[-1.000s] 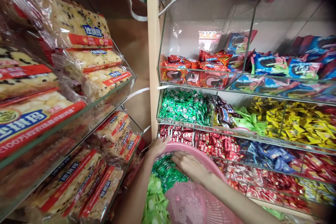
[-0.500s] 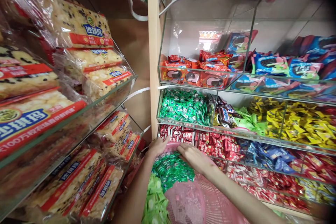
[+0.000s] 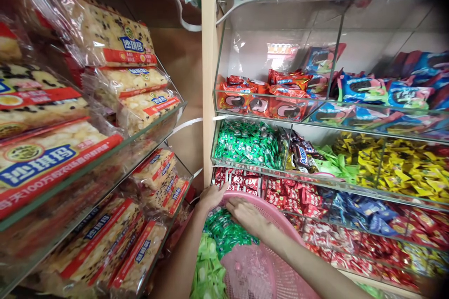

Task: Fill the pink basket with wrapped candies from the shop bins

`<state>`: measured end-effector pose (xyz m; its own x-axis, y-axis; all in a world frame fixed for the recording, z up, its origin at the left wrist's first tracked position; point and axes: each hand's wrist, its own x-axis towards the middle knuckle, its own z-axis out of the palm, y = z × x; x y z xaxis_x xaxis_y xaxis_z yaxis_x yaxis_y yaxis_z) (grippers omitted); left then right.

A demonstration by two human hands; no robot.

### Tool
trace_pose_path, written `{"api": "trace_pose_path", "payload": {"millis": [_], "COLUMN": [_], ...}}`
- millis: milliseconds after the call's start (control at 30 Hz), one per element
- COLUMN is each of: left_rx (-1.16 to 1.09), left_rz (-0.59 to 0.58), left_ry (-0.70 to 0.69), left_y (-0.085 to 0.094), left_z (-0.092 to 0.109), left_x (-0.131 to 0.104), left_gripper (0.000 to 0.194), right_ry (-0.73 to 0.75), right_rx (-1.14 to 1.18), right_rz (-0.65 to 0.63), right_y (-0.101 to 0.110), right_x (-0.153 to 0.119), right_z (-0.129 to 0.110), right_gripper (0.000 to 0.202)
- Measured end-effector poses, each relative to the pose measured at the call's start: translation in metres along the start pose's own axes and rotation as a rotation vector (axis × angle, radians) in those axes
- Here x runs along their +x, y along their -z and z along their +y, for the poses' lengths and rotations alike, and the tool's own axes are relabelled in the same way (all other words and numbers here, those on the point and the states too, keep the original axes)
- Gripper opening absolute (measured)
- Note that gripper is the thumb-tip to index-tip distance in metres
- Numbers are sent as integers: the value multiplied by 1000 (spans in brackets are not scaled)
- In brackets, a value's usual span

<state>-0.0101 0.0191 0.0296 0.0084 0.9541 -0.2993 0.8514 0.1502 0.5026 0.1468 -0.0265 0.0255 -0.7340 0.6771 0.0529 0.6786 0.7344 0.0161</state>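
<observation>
A pink mesh plastic basket (image 3: 293,224) is held low in front of me, tilted against the shelves. My left hand (image 3: 211,197) is closed on its far left rim. My right hand (image 3: 245,214) is inside the basket, fingers stretched over a heap of green-wrapped candies (image 3: 228,233) and touching its top; its fingertips are partly hidden. Light-green packets (image 3: 208,266) lie nearer to me in the basket, left of its bare bottom. Beyond the rim, a clear bin holds more green-wrapped candies (image 3: 247,145).
Wrapped puffed-grain cakes (image 3: 135,51) fill tilted glass-fronted shelves close on my left. A wooden post (image 3: 208,65) stands at the corner. To the right, bins hold yellow-wrapped sweets (image 3: 410,168), blue packets (image 3: 365,210) and red packets (image 3: 298,196). Red-and-white packets (image 3: 242,181) sit behind the basket rim.
My right hand has left the basket's far rim and moved inward and slightly left, onto the green candies. My left hand stays at the rim.
</observation>
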Motion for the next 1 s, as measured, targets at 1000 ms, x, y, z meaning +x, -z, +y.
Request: {"api": "trace_pose_path", "payload": {"millis": [1000], "left_rx": [6], "left_rz": [17], "left_ry": [-30], "left_y": [-3], "left_z": [-3], "left_x": [2], "left_gripper": [90], "right_ry": [38], "right_rx": [54], "right_rz": [-5], "right_y": [2], "right_x": [-19], "right_z": [6], "right_gripper": [13]}}
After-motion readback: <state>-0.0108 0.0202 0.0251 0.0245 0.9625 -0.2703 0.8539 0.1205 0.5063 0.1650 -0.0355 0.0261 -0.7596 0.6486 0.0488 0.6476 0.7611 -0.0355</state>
